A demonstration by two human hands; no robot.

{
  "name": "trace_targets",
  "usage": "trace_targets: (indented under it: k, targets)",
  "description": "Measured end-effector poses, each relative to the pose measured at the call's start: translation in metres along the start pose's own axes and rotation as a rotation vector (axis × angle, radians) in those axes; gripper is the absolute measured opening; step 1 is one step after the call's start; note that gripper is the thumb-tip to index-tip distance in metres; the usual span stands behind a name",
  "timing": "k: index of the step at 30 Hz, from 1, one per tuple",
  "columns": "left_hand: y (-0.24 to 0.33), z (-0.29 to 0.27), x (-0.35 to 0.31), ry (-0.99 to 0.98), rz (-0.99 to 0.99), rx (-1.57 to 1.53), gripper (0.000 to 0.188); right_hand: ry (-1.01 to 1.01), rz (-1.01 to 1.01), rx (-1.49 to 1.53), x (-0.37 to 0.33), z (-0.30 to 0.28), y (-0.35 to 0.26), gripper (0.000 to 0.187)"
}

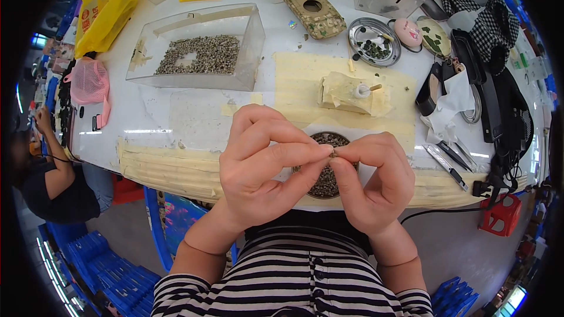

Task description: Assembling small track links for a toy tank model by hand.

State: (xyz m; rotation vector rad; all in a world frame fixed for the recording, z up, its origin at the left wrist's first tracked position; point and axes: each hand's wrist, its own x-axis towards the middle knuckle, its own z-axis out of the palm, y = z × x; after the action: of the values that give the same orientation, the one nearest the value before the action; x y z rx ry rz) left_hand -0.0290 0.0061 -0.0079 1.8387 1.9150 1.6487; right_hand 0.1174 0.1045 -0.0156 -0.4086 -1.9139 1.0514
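Left hand (264,164) and right hand (379,179) together pinch 1 tiny piece (333,154), partly hiding round dish (330,132); taped block (339,93) beyond

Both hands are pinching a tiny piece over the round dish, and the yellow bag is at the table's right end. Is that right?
Not quite: the yellow bag is at the left end of the table, as the head view shows. The left hand and right hand do pinch a tiny piece over the round dish.

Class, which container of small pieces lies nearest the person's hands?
The round dish of grey-brown pieces: it sits beneath the fingers, while the clear rectangular box and the metal dish of dark green pieces stand farther away.
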Motion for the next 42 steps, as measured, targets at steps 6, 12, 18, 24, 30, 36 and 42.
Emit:
trace_targets:
  k: [6,12,18,24,30,36,42]
  targets:
    - [-0.0028,0.0019,-0.0021,0.056,-0.054,0.002,0.026,0.021,-0.145,-0.144,-0.0003,0.0032,-0.0045,0.029]
    - [-0.0027,-0.0004,-0.0021,0.044,-0.078,-0.059,0.026,-0.009,-0.021,-0.085,-0.0013,0.0026,-0.0035,0.028]
    - [-0.0018,-0.0022,-0.0018,-0.021,-0.072,-0.124,0.02,-0.067,0.104,0.098,0.0013,0.0006,0.0001,0.018]
    - [-0.0008,-0.0014,-0.0026,-0.025,-0.075,-0.104,0.021,-0.068,0.148,0.138,0.0031,-0.002,-0.0006,0.014]
    - [-0.0005,0.0002,-0.0017,0.01,-0.082,-0.055,0.024,0.003,-0.011,-0.001,0.0021,0.0006,-0.002,0.023]
    - [-0.0013,0.0009,-0.0026,0.029,-0.101,-0.066,0.023,0.02,-0.07,-0.089,-0.0013,0.0041,-0.0032,0.031]
    - [-0.0033,-0.0015,-0.002,0.008,-0.071,-0.102,0.025,-0.046,0.044,0.005,0.0019,0.0026,-0.0008,0.024]
